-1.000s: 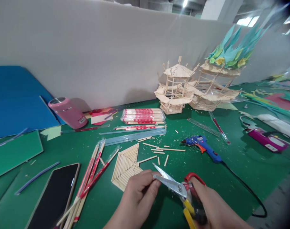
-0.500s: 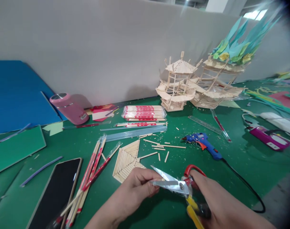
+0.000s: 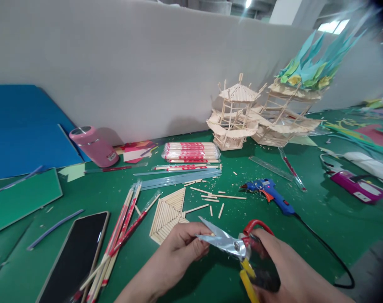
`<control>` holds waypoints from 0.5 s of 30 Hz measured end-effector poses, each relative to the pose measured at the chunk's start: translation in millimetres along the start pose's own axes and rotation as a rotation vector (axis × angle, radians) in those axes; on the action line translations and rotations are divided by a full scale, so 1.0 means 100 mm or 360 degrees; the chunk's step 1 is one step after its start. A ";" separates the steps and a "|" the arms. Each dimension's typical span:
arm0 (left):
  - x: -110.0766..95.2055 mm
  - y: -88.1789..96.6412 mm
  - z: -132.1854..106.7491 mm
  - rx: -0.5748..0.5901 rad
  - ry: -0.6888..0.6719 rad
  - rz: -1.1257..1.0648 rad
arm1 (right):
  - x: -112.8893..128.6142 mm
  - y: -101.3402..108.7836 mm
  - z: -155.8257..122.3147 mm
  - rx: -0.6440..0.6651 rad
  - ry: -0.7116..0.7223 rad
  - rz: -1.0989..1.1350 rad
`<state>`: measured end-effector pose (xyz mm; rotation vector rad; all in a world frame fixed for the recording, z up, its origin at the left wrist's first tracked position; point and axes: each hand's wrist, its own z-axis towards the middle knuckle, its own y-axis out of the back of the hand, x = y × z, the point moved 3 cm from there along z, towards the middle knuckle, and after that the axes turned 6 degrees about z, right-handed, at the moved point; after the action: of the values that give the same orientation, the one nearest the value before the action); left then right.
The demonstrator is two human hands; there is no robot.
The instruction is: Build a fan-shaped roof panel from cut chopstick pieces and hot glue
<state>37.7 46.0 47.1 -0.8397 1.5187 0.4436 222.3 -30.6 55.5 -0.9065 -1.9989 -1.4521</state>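
Observation:
My right hand (image 3: 286, 269) grips a pair of scissors (image 3: 231, 244) with red and yellow handles; the steel blades point left and are slightly apart. My left hand (image 3: 185, 244) is closed in a pinch right at the blade tips, holding something too small to make out. Just beyond my left hand lies a flat panel of glued wooden sticks (image 3: 169, 212) on the green table (image 3: 320, 219). Loose cut stick pieces (image 3: 215, 198) are scattered behind the scissors.
A blue glue gun (image 3: 268, 192) with a black cord lies to the right. Wrapped chopsticks (image 3: 122, 231), a phone (image 3: 74, 256), a pink bottle (image 3: 93, 146), a chopstick pack (image 3: 191, 152), stick pagoda models (image 3: 238, 113) and a purple device (image 3: 357, 187) surround the work spot.
The scissor blades have closed further around the spot my left hand pinches. Both hands stayed in about the same place; the view shifted slightly.

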 end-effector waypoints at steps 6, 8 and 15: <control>0.02 0.00 0.02 0.0045 -0.0050 0.0061 | 0.02 0.03 -0.01 -0.0022 0.0111 -0.0014; 0.03 0.01 0.03 0.0056 -0.0042 0.0078 | 0.02 0.02 -0.01 -0.0061 0.0118 -0.0051; 0.02 0.02 0.01 0.0040 -0.0051 0.0144 | 0.08 0.00 -0.01 -0.0063 0.0085 -0.0022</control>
<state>36.9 48.1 44.9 -0.7431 1.5340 0.5008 217.2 -29.4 61.7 -0.8628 -1.9473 -1.5127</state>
